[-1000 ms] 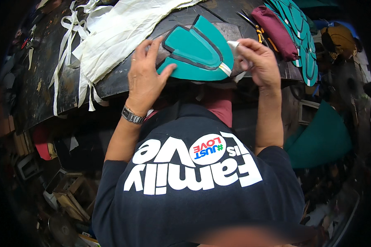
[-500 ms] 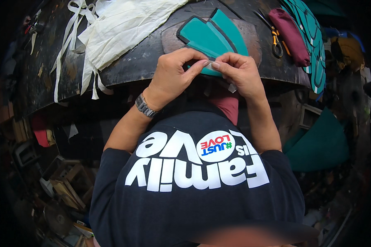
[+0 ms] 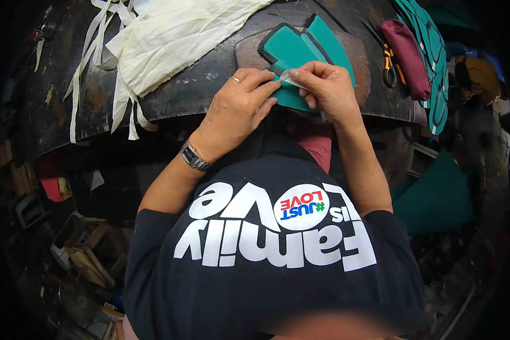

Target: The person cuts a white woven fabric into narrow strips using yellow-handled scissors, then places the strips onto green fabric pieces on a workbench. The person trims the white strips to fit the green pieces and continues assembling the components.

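Note:
Green fabric pieces (image 3: 292, 48) with black edging lie fanned out and overlapping at the table's near edge. My left hand (image 3: 241, 105) is at their left side, its fingers and thumb closed on the near end of the green fabric. Between the thumb and bent fingers of my right hand (image 3: 331, 90) is a thin whitish strip (image 3: 290, 78), which lies against the fabric close to my left fingertips. The strip's other end hangs below my right palm. My hands partly hide the near part of the fabric.
A brown board (image 3: 249, 50) lies under the green pieces on the dark table (image 3: 178, 96). White cloth (image 3: 158, 48) with loose strips spreads to the left. To the right are orange-handled scissors (image 3: 389, 68), a maroon roll (image 3: 405, 59) and stacked green pieces (image 3: 430, 54).
My hands have moved apart from a shared pinch. The right has drawn the whitish strip up into view; the left has shifted onto the fabric. The green pieces appear slightly farther right.

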Motion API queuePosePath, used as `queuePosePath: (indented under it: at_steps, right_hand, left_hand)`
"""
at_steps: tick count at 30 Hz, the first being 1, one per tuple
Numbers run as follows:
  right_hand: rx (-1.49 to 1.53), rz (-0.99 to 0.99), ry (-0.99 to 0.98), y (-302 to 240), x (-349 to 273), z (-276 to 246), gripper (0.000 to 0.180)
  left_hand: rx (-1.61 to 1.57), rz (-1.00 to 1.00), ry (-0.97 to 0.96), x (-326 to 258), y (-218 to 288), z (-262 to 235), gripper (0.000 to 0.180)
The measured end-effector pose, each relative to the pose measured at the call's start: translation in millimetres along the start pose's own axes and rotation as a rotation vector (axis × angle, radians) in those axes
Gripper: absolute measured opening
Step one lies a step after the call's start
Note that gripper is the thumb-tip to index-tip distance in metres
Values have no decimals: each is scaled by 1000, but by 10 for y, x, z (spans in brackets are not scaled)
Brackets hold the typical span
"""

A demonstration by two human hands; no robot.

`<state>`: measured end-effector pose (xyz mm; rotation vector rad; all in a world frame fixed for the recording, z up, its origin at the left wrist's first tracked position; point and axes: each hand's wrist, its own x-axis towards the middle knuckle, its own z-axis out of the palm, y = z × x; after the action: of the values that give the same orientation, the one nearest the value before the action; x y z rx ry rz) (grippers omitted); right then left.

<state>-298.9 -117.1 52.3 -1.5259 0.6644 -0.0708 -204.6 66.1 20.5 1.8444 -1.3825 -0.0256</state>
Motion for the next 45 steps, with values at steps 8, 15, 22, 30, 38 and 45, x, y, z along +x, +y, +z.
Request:
queuePosePath:
  at_steps: [8, 15, 22, 30, 38, 45]
  right_hand:
    - [-71, 36, 87, -53, 31, 135, 22]
    - [-222, 29, 160, -70, 88, 250, 22]
    - [-309, 35, 167, -58, 102, 259, 23]
    - [-278, 74, 114, -105, 88, 229, 25]
    - [-410, 139, -7, -393, -199, -247, 25]
    - [-401, -23, 2, -218, -287, -577, 26]
  left_hand:
    - [-75, -38, -18, -89, -2, -57, 42]
    - [-138, -36, -43, -76, -89, -93, 49]
    - [-65, -28, -58, -26, -113, -66, 67]
    - [130, -23, -182, 47, -70, -75, 75]
    - [257, 92, -378, 107, -83, -191, 76]
    - [332, 133, -368, 125, -43, -185, 79]
